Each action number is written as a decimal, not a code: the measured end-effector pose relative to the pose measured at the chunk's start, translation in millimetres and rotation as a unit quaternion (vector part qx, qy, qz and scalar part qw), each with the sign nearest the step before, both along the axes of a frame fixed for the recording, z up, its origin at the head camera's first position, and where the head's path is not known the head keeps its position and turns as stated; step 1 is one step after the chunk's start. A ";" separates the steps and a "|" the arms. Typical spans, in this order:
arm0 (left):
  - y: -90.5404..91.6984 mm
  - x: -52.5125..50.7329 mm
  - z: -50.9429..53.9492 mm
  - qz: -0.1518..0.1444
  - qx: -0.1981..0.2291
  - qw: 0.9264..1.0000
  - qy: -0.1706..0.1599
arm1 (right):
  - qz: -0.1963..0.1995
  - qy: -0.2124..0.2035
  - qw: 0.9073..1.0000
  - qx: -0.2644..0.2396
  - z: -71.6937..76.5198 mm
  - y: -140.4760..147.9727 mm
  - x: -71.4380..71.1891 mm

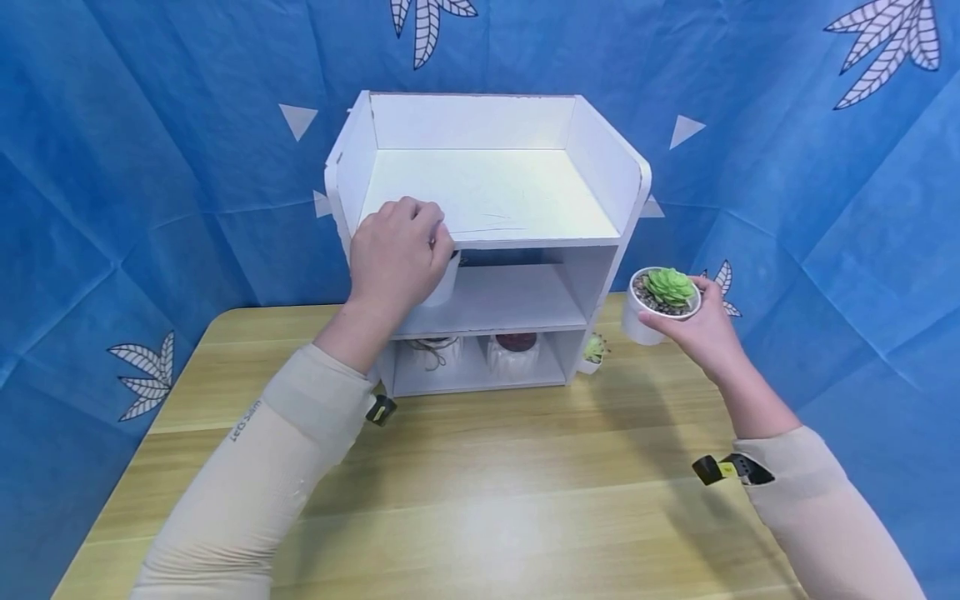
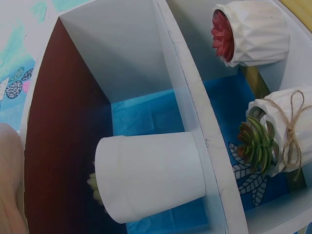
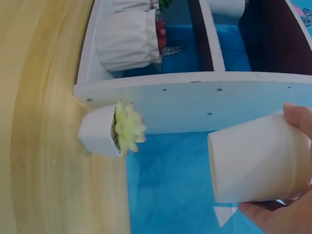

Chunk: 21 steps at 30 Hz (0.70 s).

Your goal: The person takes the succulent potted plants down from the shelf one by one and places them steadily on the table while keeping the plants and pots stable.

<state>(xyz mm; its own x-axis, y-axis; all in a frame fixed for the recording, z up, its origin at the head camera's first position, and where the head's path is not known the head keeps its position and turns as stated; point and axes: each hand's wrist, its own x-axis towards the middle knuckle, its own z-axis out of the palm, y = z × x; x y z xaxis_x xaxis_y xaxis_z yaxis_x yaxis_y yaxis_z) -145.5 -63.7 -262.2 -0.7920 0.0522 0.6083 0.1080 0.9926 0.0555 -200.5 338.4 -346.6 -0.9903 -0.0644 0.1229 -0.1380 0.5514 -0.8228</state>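
1. Across the foreground, pale sleeves [image 1: 247,483] reach over the wooden bench [image 1: 495,467].
2. Beyond them, the right hand [image 1: 697,332] grips a white pot [image 1: 636,323] with a green succulent [image 1: 670,286], raised to the right of the shelf unit [image 1: 487,187] and apart from it.
3. At the unit's top left front, the left hand [image 1: 397,250] has bent fingers; I cannot tell whether they grasp anything.
4. Just beside the unit's right wall sits a small pot [image 3: 100,130].
5. Below, compartments hold a twine-tied pot [image 2: 297,131] and a faceted pot [image 2: 258,34]; on the middle shelf stands a plain pot [image 2: 151,175].
6. Behind hangs a blue curtain [image 1: 165,125].
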 end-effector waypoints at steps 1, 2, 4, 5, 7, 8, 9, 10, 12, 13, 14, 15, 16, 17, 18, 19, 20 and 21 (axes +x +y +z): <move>0.1 -0.1 0.3 0.000 0.000 1.000 0.000 | -0.003 0.001 1.000 0.001 -2.0 0.8 -1.2; 0.2 -0.2 0.1 -0.001 0.000 1.000 0.001 | -0.007 0.002 1.000 0.001 -4.4 1.5 -2.7; 0.1 -0.6 -0.3 -0.001 -0.001 1.000 0.003 | -0.013 0.003 1.000 0.001 -8.5 2.3 -4.9; 0.1 -0.6 -0.4 0.000 -0.001 1.000 0.004 | -0.014 0.003 1.000 -0.002 -10.3 2.4 -6.0; 0.2 -0.9 -0.7 0.000 -0.001 1.000 0.006 | -0.015 0.004 1.000 -0.005 -13.2 2.6 -7.8; 0.2 -1.0 -0.8 0.000 -0.001 1.000 0.006 | -0.015 0.005 1.000 -0.008 -14.4 2.7 -8.5; 0.3 -1.2 -1.0 0.000 -0.001 1.000 0.005 | -0.015 0.005 1.000 -0.012 -15.2 2.8 -8.8; 0.4 -1.2 -1.3 0.001 0.000 1.000 0.003 | -0.014 0.005 1.000 -0.017 -16.1 2.9 -9.3; 0.7 -1.5 -1.9 0.000 0.001 1.000 0.001 | -0.016 0.005 1.000 -0.026 -17.9 3.3 -9.8; 0.9 -1.7 -2.3 0.000 0.001 1.000 0.000 | -0.018 0.004 0.999 -0.028 -18.8 3.6 -10.1; 1.1 -1.8 -2.5 0.000 0.001 1.000 0.000 | -0.021 0.004 0.999 -0.030 -20.0 4.0 -10.6; 1.2 -1.9 -2.8 0.000 0.000 1.000 0.000 | -0.023 0.004 0.999 -0.032 -21.1 4.2 -11.1; 1.2 -1.7 -2.8 0.000 0.000 1.000 0.002 | -0.025 0.005 0.999 -0.034 -22.4 4.3 -11.9; 1.2 -1.8 -2.9 0.001 0.000 1.000 0.003 | -0.028 0.006 0.999 -0.033 -23.7 4.3 -12.6; 1.2 -1.9 -2.8 0.002 -0.001 1.000 0.005 | -0.031 0.007 0.999 -0.032 -25.1 4.3 -13.5; 1.2 -2.0 -2.6 0.002 -0.001 1.000 0.007 | -0.033 0.008 0.999 -0.032 -26.5 4.1 -14.4; 1.1 -2.0 -2.5 0.002 -0.002 1.000 0.008 | -0.034 0.009 0.999 -0.032 -27.8 4.0 -15.2; 1.0 -2.1 -2.4 0.002 -0.002 1.000 0.009 | -0.035 0.010 0.999 -0.033 -29.0 3.9 -16.0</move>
